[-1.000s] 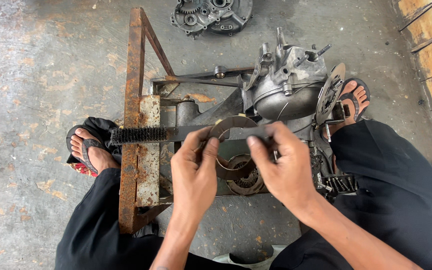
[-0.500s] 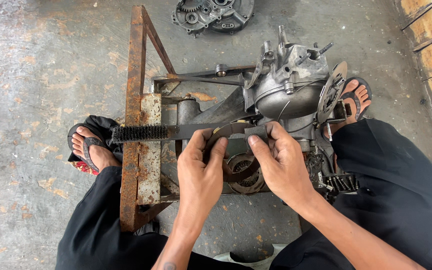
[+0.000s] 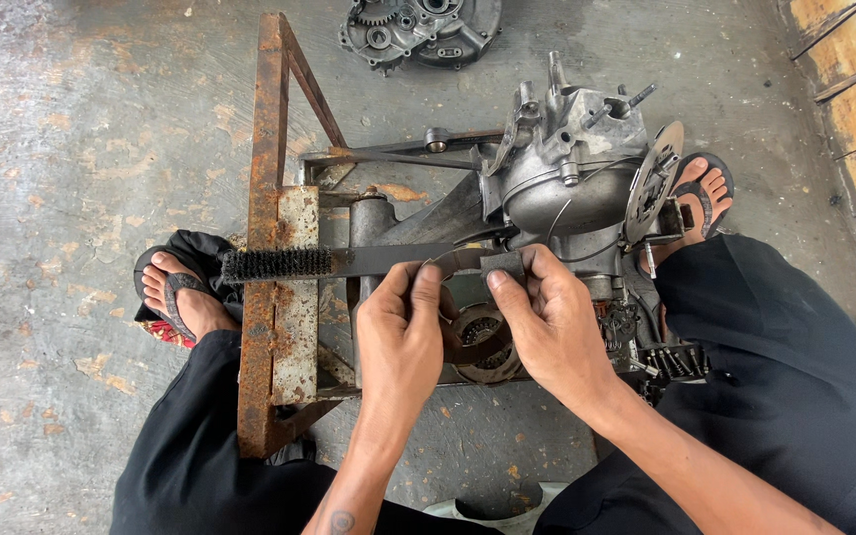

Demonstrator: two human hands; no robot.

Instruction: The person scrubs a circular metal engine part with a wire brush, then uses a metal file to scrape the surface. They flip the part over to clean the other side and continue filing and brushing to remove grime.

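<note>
The concrete floor [image 3: 81,119] fills the view, grey and stained. On it stands a rusty steel stand [image 3: 271,198], its long upright running from 12 o'clock down to 7 o'clock, and it seems to serve as a cradle: the engine block [image 3: 567,178] leans against it at about 1 o'clock, raised off the ground so its lower side is open to the person's reach. A separate crankcase cover [image 3: 418,30] lies apart at 12 o'clock, set aside with its gears facing up. The person squats with black-trousered legs spread to either side, a sandalled foot [image 3: 175,297] at 9 o'clock and the other foot [image 3: 700,193] at 2 o'clock, which brackets the work between the knees.

A wire brush [image 3: 279,264] lies across the stand at 9 o'clock from the hands, bristles to the left, within easy reach. Below the hands sits a round clutch assembly [image 3: 482,342] in the engine's open side.

The left hand [image 3: 403,337] and right hand [image 3: 552,327] meet at the centre, wrists angled inward, forearms rising from 6 o'clock. Between them is a thin curved friction plate [image 3: 468,262], held just above the clutch. Each hand pinches one end between thumb and forefinger, fingers closed tightly on the edge, other fingers curled beneath, probably to keep the plate level.
</note>
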